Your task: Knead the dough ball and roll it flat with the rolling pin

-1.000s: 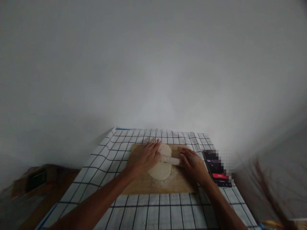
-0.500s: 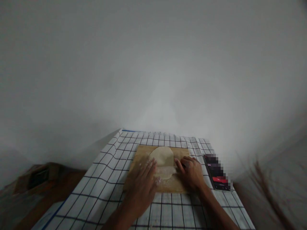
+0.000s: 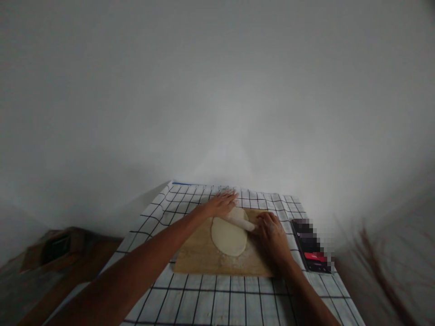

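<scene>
A flat, rounded sheet of dough (image 3: pixel 228 239) lies on a wooden board (image 3: pixel 193 260). Across its far part a pale rolling pin (image 3: pixel 242 222) rests at a slant, left end farther away. My left hand (image 3: pixel 224 202) lies over that far end with its fingers stretched out flat toward the right; the end itself is hidden beneath the palm. At the pin's near right end, my right hand (image 3: pixel 272 230) has its fingers curled round the handle. Flour dusts the board in front of the dough.
A white cloth with dark grid lines (image 3: pixel 204 299) covers the table under the board. To the right of the board lies a phone (image 3: pixel 311 249), partly pixelated. A cardboard box (image 3: pixel 56 249) is low at the left, and twiggy bristles (image 3: pixel 377 267) stand at the right.
My left hand has swung forward to the far edge of the board. The pin has gone from level across the dough to slanted on its far part; my right hand has shifted slightly.
</scene>
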Demonstrator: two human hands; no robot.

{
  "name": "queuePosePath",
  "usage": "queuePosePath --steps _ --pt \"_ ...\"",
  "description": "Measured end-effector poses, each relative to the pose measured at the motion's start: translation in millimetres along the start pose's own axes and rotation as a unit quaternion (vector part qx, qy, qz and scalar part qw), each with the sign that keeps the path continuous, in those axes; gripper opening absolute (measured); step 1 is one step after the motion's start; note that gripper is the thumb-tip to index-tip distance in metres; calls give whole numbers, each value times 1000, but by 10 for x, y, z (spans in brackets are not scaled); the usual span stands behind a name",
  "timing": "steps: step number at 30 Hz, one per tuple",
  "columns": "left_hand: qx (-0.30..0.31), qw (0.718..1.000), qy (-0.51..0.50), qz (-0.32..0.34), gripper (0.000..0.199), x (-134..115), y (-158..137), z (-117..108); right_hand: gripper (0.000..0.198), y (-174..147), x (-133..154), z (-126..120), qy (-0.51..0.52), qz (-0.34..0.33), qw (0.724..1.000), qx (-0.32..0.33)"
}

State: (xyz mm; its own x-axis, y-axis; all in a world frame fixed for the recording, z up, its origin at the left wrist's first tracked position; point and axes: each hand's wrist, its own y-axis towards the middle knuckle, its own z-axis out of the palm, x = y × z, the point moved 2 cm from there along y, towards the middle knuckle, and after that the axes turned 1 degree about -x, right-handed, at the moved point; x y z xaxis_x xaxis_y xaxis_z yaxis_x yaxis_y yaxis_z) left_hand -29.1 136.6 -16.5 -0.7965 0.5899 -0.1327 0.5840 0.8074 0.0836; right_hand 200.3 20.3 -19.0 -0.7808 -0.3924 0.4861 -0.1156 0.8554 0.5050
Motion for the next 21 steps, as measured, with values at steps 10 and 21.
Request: queuePosePath --steps 10,21 --pt "-44 998 -19 -36 57 -63 -250 44 42 -30 -50 -1 80 -6 997 3" --pt "-162 985 40 -36 57 -546 -1055 37 35 -62 45 16 -21 8 999 36"
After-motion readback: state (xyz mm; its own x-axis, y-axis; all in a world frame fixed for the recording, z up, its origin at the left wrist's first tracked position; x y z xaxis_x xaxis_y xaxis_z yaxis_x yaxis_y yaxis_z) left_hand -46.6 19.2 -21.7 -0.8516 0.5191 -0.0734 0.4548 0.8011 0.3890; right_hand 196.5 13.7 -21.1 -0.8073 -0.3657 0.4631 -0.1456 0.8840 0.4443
